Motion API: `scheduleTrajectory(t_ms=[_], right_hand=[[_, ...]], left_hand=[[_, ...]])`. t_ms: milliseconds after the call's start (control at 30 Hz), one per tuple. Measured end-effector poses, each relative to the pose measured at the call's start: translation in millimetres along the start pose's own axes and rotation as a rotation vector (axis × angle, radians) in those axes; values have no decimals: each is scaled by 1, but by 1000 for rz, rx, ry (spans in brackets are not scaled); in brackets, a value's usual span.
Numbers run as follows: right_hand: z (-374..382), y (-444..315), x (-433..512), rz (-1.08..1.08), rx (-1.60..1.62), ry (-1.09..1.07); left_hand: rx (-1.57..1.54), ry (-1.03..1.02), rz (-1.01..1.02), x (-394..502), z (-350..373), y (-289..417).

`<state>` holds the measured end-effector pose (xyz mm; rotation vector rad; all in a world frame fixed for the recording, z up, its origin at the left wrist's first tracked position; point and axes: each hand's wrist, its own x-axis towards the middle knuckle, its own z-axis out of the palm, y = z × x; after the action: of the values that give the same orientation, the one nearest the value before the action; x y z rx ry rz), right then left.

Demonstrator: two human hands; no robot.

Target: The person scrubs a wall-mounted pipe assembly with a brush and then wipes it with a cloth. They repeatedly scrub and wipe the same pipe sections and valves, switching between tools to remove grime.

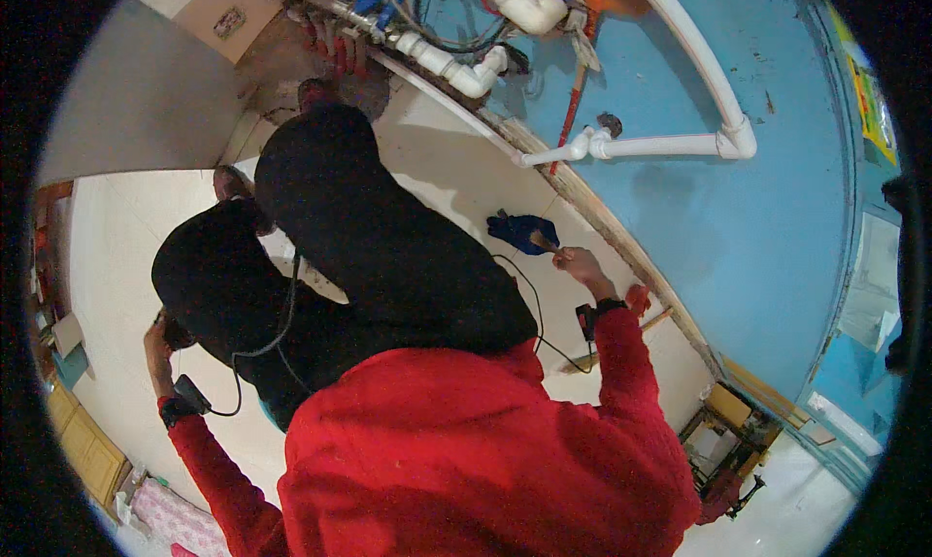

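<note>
My right hand (581, 264) is shut on a short brown tool (544, 241), whose flat end rests over a dark blue cloth or glove (513, 227) on the pale tiled floor (437, 149). Whether the tool is a brush I cannot tell. Beside my left knee, my left hand (156, 339) hangs low against a dark brown object (177, 334); its fingers are partly hidden and its grip is unclear. Black straps with cabled devices circle both wrists. A small red object (637, 300) lies just past my right wrist, near the wall's foot.
White plastic pipes (670, 146) stand out from the blue wall (728, 251) on the right. Ahead are more pipe fittings (451, 69) and a cardboard piece (226, 20). A sewing machine (746, 496) or similar device stands at lower right. Black cable (535, 288) loops beside my right leg.
</note>
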<state>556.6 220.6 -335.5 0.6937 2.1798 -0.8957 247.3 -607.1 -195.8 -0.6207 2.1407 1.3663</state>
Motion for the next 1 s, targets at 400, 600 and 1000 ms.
scheduleTrajectory(t_ms=[400,600,1000], right_hand=[[94,33,122,-236,-611,15],[98,26,137,-237,-614,83],[-3,-17,44,-221,1131,-64]], left_hand=[[860,191,188,29,-45,-35],[874,213,385,32,25,68],[727,240,726,12,164,232]])
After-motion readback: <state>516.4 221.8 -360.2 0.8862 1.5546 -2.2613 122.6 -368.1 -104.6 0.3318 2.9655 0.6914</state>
